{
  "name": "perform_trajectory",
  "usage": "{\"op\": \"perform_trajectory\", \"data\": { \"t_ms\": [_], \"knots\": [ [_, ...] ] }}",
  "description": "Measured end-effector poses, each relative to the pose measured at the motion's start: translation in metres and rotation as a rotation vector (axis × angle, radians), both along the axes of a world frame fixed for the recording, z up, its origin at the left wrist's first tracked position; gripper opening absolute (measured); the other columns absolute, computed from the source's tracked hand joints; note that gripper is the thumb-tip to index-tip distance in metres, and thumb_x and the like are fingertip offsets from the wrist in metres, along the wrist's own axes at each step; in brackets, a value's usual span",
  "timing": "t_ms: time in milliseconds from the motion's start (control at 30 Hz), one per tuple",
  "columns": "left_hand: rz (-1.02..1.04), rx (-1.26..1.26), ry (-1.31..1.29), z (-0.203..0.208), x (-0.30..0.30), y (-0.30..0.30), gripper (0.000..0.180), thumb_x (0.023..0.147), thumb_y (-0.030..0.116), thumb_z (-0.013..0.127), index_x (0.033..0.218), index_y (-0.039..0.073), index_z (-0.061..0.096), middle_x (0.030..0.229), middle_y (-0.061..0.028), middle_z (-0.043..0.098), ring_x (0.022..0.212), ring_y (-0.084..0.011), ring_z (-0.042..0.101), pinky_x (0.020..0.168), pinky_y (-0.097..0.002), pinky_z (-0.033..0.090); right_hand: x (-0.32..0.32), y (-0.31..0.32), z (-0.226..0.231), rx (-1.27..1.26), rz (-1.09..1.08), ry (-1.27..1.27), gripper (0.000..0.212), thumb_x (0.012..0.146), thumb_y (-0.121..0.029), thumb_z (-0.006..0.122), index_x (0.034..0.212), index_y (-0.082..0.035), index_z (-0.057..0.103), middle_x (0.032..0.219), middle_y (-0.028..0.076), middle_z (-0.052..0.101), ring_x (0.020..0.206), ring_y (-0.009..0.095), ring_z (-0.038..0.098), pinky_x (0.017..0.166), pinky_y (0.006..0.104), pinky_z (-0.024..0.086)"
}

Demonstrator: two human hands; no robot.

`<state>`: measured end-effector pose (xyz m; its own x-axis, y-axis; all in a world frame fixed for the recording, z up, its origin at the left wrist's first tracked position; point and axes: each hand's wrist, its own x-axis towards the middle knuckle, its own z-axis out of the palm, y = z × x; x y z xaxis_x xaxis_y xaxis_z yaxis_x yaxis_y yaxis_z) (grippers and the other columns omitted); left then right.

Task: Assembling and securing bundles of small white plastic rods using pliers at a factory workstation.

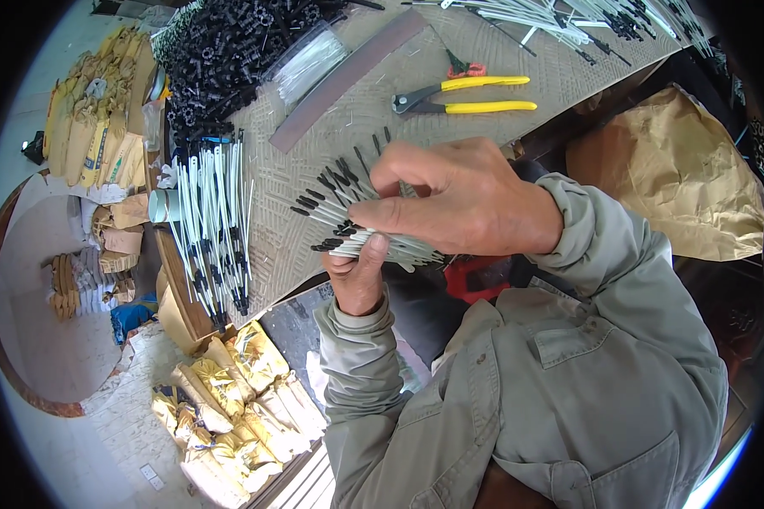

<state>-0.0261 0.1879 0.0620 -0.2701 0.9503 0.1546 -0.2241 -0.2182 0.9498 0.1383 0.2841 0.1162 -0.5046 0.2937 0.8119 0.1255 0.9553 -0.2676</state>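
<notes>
A bundle of thin white rods with black tips (324, 214) fans out above the table's near edge. My left hand (361, 278) is closed round it from below, its thumb against the rods. From the right, my right hand (475, 204) reaches over the bundle, thumb and curled forefinger closed on some of the rods. Part of the bundle is hidden behind this hand. Yellow-handled pliers (475, 95) lie on the table (272, 216) beyond my right hand. Near them is a small red-and-dark tool (465, 68).
A big heap of black plastic parts (221, 64) stands at the far left. Beside it are a clear bag of thin white pieces (310, 64) and a flat brown strip (348, 81). More white rods (212, 204) lie left; others (586, 25) lie far right. Brown paper (671, 178) hangs right.
</notes>
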Motion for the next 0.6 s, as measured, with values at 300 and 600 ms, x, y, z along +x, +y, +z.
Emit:
{"op": "perform_trajectory", "data": {
  "t_ms": [300,600],
  "knots": [
    [-0.025,0.042,-0.039,-0.007,-0.003,-0.002,0.018,0.081,0.009,0.063,0.097,0.0,0.059,0.094,-0.0035,0.06,0.082,-0.0105,0.053,0.076,-0.0276,0.041,0.002,0.0,0.005,0.042,0.028,-0.025,0.029,0.064,-0.01,0.064,0.094,-0.009,0.064,0.08,0.002,0.052,0.054,0.011,0.051,0.043,0.0237,0.04],
    [-0.051,0.059,-0.08,-0.008,-0.004,-0.001,0.024,0.082,0.01,0.063,0.103,0.0,0.058,0.101,-0.0058,0.06,0.094,-0.0133,0.054,0.086,-0.0301,0.039,0.002,0.001,0.004,0.055,0.016,-0.008,0.029,0.064,-0.011,0.064,0.093,-0.007,0.064,0.081,0.002,0.052,0.055,0.011,0.051,0.043,0.0233,0.04]
  ]
}}
